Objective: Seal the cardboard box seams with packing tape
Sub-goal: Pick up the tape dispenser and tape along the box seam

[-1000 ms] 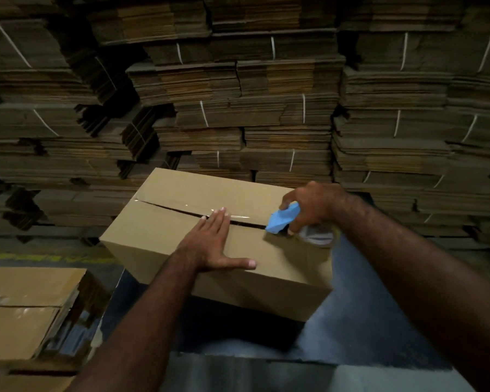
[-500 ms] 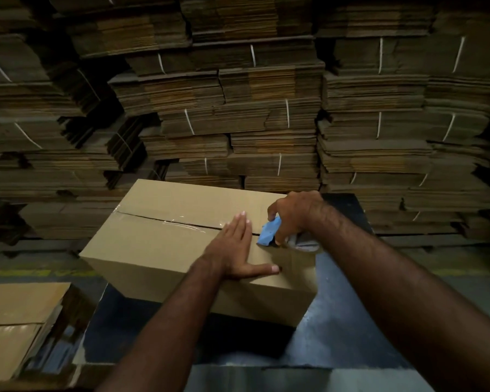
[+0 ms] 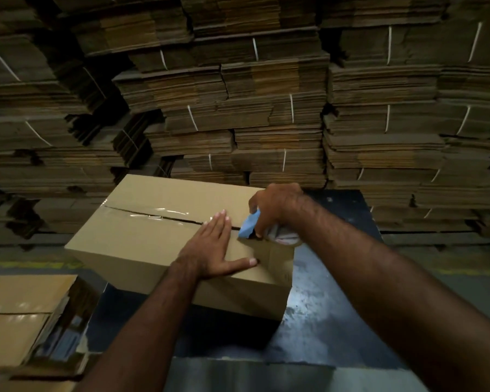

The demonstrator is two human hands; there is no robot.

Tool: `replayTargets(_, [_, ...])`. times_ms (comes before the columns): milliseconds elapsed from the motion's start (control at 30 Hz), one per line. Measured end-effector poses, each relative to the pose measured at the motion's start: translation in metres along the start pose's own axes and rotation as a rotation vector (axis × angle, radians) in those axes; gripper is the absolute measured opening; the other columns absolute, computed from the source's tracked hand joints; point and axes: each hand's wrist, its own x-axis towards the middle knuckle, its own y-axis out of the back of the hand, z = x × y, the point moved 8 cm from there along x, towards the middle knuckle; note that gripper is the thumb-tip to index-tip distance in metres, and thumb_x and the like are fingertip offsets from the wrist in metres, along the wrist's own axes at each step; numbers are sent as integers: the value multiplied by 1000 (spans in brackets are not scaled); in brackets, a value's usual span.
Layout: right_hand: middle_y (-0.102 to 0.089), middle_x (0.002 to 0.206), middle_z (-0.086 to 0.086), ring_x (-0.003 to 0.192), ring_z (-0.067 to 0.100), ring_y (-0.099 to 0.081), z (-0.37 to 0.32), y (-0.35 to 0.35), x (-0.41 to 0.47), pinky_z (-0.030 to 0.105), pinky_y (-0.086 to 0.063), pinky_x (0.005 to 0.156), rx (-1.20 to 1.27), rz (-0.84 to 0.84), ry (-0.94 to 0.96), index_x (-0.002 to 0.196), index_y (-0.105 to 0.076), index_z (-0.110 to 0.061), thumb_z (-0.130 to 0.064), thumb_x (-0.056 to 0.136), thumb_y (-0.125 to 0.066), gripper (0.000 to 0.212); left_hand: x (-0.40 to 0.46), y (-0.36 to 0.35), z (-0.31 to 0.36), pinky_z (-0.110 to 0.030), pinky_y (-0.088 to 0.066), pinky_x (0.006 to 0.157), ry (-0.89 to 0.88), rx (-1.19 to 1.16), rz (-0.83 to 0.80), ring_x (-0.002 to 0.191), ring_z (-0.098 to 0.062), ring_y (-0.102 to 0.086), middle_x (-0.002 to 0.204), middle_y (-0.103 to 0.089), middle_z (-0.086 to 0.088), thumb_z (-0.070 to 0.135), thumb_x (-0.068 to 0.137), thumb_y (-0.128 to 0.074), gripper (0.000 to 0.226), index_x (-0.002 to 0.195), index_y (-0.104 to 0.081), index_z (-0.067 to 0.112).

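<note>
Right hand [image 3: 277, 210] is wrapped closed around the blue tape dispenser [image 3: 249, 225] at the near-right end of the box's top seam [image 3: 153, 215], angled down, probably to carry the clear tape [image 3: 164, 212] over the edge. Left hand [image 3: 212, 247] lies flat and open, holding nothing, pressing the flaps just left of the dispenser so the seam stays shut. The cardboard box [image 3: 142, 250] sits centre-frame on a dark table [image 3: 323, 321]; compared with 0.5 s ago, the dispenser sits slightly nearer the edge, left hand unchanged.
</note>
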Motion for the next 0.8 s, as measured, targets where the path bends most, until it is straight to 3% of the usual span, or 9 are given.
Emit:
replayTargets(167, [-58, 125, -6, 107, 17, -52, 50, -3, -17, 41, -45, 89, 6, -46, -61, 126, -54, -47, -58, 65, -79, 67, -3, -1, -1, -42, -2, 124, 36, -18, -4, 150, -19, 16, 162, 23, -9, 103, 62, -21, 136, 156, 11, 9])
replayTargets(333, [-58, 126, -7, 111, 17, -52, 44, -16, -16, 36, -39, 79, -75, -66, -54, 131, -51, -46, -62, 69, -74, 68, -2, 1, -2, -38, 1, 123, 38, 8, 45, 151, -19, 12, 164, 17, -8, 101, 65, -18, 131, 157, 6, 11])
replayTargets(433, [-57, 128, -6, 115, 17, -51, 41, -16, -16, 40, -40, 85, -104, -45, -51, 133, -49, -45, -62, 71, -73, 68, -5, 5, 2, -36, 5, 122, 16, 59, 99, 152, -19, 10, 165, 13, -9, 98, 70, -18, 126, 157, 3, 9])
replayTargets(667, [-55, 132, -2, 118, 20, -52, 35, -15, -19, 44, -45, 92, -146, -48, -67, 136, -47, -43, -62, 74, -71, 69, 8, -3, 52, -36, 3, 121, -84, 41, 36, 152, -23, 9, 164, 12, -12, 95, 73, -21, 124, 157, 3, 7])
replayTargets(800, [-56, 128, -2, 114, 19, -52, 39, -18, -20, 45, -44, 94, -109, -35, -75, 136, -47, -44, -61, 75, -70, 67, 0, -4, 20, -34, 1, 120, -11, 36, 34, 152, -20, 8, 165, 13, -9, 95, 75, -16, 120, 157, 4, 10])
